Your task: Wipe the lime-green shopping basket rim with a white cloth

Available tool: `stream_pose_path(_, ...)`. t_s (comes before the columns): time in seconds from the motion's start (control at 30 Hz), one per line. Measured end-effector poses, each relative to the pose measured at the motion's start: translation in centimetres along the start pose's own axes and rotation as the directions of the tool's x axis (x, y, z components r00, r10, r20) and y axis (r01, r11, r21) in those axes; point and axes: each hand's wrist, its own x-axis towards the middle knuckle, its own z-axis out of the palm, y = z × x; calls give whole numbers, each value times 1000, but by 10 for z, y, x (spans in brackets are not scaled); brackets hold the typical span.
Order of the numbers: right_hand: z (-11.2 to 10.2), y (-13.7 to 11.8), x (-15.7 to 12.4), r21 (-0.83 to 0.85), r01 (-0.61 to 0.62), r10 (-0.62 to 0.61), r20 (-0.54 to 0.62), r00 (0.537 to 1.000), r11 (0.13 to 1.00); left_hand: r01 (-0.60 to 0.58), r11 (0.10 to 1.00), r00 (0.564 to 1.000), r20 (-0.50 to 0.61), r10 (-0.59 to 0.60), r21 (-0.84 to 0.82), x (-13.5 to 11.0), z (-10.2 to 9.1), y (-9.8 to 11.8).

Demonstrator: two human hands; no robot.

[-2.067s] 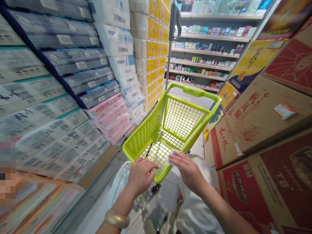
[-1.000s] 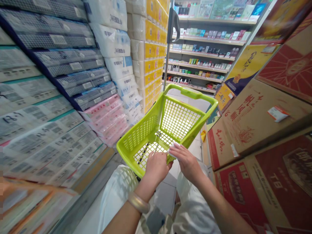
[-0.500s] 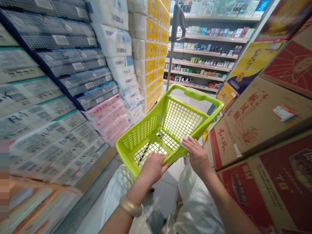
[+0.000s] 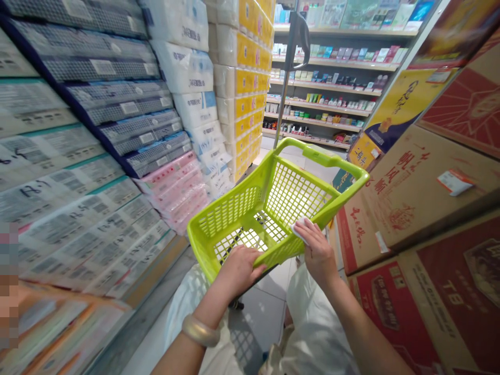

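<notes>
A lime-green plastic shopping basket [image 4: 279, 252] with lattice walls sits tilted in front of my legs. Nothing lies in the part of its inside that shows. My left hand [image 4: 241, 265] is closed over its near rim, fingers inside and thumb outside. Farther right along the same side, my right hand [image 4: 318, 249] presses a white wipe [image 4: 297, 227] to the rim, its fingers laid together over it. Most of the wipe is hidden under the fingers. A grey pull handle [image 4: 300, 44] on a metal rod rises at the basket's far corner.
Wrapped tissue packs [image 4: 128, 107] are stacked along the left, with yellow-and-white paper bundles [image 4: 250, 80] behind. Cardboard cartons [image 4: 414, 198] line the right side. Shelves of small boxes and bottles [image 4: 332, 88] stand at the back. Tiled floor [image 4: 258, 317] shows below.
The basket has shifted slightly right and turned a little, its pull handle moving right in view. My left hand stays on the rim. My right hand still holds the wipe there.
</notes>
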Motion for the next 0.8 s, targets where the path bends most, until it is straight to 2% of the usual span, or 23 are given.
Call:
stream_pose_path(0.07, 5, -8, -1, 27, 34, -35, 40, 999, 999, 2, 1000, 1000, -19, -1, 11, 0, 1, -1)
stream_pose_path(0.13, 13, -23, -4, 106, 118, -132, 132, 982, 987, 7, 1000, 999, -32, -6, 26, 1, 3, -2)
stream_pose_path(0.23, 18, -33, -6, 177, 161, -196, 201, 960, 971, 8, 1000, 1000, -1, -8, 27, 2, 2, -4)
stream_pose_path(0.43, 2, -6, 1, 61, -8, 4, 67, 998, 998, 30, 1000, 1000, 5, -30, 8, 1, -4, -11)
stream_pose_path(0.5, 5, -13, 0, 61, -3, -2, 72, 997, 998, 31, 1000, 999, 19, -31, 2, 1, -5, -13)
stream_pose_path(0.67, 20, -42, -8, 184, 151, -188, 200, 962, 971, 6, 1000, 1000, 16, -6, -1, 0, -4, -14)
stream_pose_path(0.73, 17, -34, -7, 152, 117, -141, 158, 977, 981, 8, 1000, 1000, 3, -8, 0, -2, -4, -15)
stream_pose_path(0.8, 11, -18, -3, 85, 41, -46, 66, 997, 996, 18, 1000, 1000, -10, -18, 1, -3, -3, -15)
